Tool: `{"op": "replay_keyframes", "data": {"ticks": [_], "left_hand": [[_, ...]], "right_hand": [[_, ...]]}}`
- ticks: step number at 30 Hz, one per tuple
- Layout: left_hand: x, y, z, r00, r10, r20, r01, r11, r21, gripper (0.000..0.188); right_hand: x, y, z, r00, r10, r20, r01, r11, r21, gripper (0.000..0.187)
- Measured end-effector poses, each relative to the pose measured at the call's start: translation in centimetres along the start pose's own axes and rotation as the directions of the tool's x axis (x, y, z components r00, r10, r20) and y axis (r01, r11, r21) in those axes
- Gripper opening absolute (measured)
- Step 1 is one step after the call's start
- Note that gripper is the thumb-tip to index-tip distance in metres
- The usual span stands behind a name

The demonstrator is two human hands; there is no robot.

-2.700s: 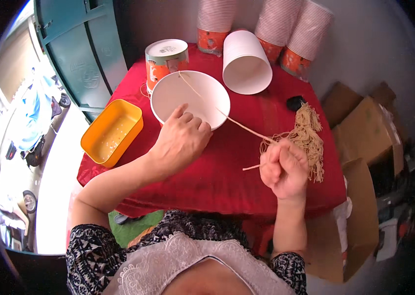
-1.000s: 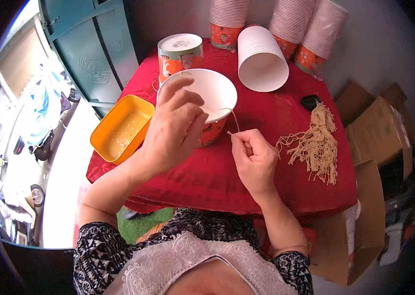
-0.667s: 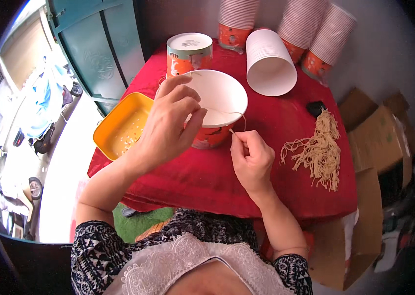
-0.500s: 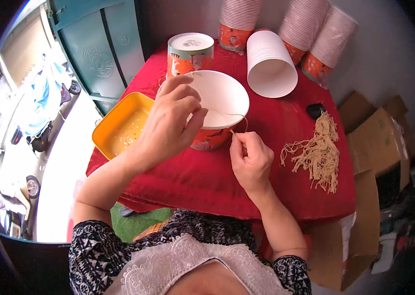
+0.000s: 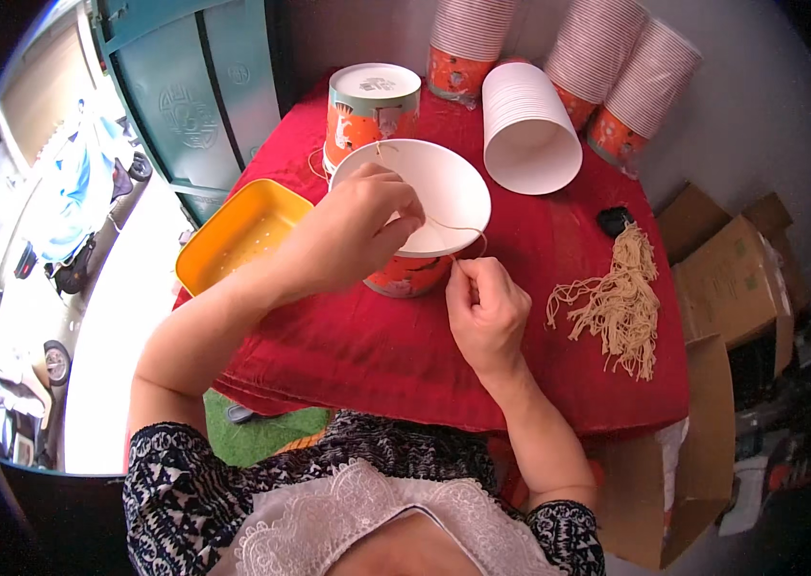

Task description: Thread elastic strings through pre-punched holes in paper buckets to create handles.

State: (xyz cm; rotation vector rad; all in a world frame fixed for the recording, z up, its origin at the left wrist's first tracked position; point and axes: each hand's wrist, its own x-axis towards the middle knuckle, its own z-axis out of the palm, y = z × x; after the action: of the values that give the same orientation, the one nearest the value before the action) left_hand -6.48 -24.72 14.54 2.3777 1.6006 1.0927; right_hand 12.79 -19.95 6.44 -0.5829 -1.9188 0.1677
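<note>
A white-lined paper bucket (image 5: pixel 458 187) with an orange printed outside stands upright in front of me. My left hand (image 5: pixel 367 216) reaches over its near left rim with curled fingers. Its fingertips point into the bucket, and whatever they hold is hidden. A thin beige cord (image 5: pixel 458 227) runs from inside, near those fingers, over the right rim. Outside the near right wall, my right hand (image 5: pixel 489 302) is closed in a pinch on the cord's end. More cord shows at the far left rim.
An upside-down printed bucket (image 5: pixel 374 106) stands behind. A yellow tray (image 5: pixel 196 252) with small bits lies left. White nested buckets (image 5: pixel 521 115) lie at the back, near wrapped bucket stacks (image 5: pixel 463 43). A beige cord bundle (image 5: pixel 628 288) rests right on the red cloth (image 5: pixel 367 360). Cardboard boxes (image 5: pixel 732 278) stand beyond.
My left hand has moved right and slightly down over the bucket, its fingers curling in more. My right hand keeps its pinch at nearly the same place.
</note>
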Motion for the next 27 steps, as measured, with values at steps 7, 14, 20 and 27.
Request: {"op": "replay_keyframes", "data": {"ticks": [7, 14, 20, 27], "left_hand": [[2.9, -1.5, 0.2, 0.908, -0.019, 0.419, 0.074, 0.991, -0.114, 0.024], [4.7, -1.6, 0.6, 0.835, 0.098, 0.542, -0.019, 0.989, -0.149, 0.02], [5.0, -1.4, 1.0, 0.845, 0.026, 0.534, 0.003, 0.999, -0.053, 0.016], [3.7, -0.7, 1.0, 0.91, 0.017, 0.414, -0.013, 1.0, -0.011, 0.021]], "right_hand": [[0.3, 0.1, 0.3, 1.0, -0.013, 0.0, 0.013, 1.0, -0.021, 0.015], [0.7, 0.0, 0.7, 0.998, -0.021, -0.056, 0.022, 1.0, 0.003, 0.013], [0.8, 0.2, 0.3, 0.997, -0.052, -0.054, 0.051, 0.998, -0.029, 0.012], [2.4, 0.5, -4.9, 0.964, -0.017, 0.264, 0.057, 0.988, -0.145, 0.024]]}}
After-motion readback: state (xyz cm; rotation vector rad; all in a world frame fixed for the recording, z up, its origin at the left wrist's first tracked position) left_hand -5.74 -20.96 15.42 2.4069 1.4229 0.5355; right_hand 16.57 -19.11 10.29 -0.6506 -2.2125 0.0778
